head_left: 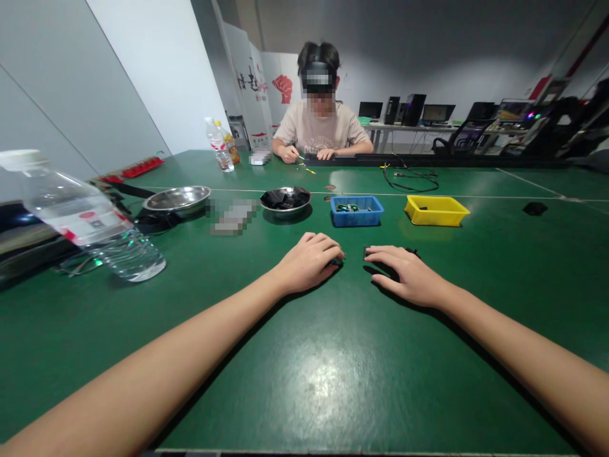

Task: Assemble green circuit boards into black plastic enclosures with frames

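My left hand (309,263) is closed, knuckles up, just above the green table. A small circuit board (338,261), green and blue, peeks out between its thumb and fingers; most of it is covered. To the right, my right hand (404,271) has its fingers stretched out and its thumb apart from them. At its fingertips is a small black piece (366,252), partly hidden by the fingers. More black material (413,252) shows behind the knuckles. Beyond my hands stand a blue bin (356,219) with small circuit boards inside and a yellow bin (435,218) holding a dark piece.
A metal bowl (285,211) contains black pieces; another metal bowl (177,200) stands farther left. A large water bottle (102,222) is at the left. Across the green table (304,381), a person (323,130) works by a black cable (412,181). A black piece (535,208) lies right.
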{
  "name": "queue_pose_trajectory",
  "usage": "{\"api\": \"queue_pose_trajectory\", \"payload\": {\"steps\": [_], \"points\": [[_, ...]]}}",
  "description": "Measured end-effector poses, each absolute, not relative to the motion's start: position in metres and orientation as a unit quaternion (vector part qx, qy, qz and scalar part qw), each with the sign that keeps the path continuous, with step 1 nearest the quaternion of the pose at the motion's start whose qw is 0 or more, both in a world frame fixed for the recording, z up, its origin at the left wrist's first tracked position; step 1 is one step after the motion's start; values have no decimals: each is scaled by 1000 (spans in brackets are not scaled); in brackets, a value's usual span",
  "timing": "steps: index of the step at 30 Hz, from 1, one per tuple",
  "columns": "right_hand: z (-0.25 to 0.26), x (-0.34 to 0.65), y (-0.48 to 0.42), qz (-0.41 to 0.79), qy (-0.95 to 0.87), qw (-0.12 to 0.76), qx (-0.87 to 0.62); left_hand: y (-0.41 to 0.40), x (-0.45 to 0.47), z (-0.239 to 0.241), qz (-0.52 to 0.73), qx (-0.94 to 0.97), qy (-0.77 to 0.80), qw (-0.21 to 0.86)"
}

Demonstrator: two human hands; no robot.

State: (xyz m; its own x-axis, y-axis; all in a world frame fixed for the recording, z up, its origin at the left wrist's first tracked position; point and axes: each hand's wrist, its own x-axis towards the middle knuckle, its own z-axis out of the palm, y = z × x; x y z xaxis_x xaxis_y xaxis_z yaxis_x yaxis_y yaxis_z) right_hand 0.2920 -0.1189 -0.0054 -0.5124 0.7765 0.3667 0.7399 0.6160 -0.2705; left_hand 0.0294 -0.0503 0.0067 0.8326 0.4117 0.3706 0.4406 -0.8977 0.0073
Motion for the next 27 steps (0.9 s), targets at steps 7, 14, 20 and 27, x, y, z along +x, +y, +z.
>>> {"api": "queue_pose_trajectory", "payload": {"steps": [7,14,20,27], "points": [[-7,263,-126,27,-863,340,-372,-72,42,8,-304,-930,-200,-47],[-4,252,-131,56,-806,431,-401,-87,51,6,-373,-859,-250,-246],[-3,242,-130,326,-628,533,-464,-86,50,5,-375,-857,-241,-260],[-5,227,-132,521,-453,587,-422,-82,49,3,-401,-873,-246,-130]]}}
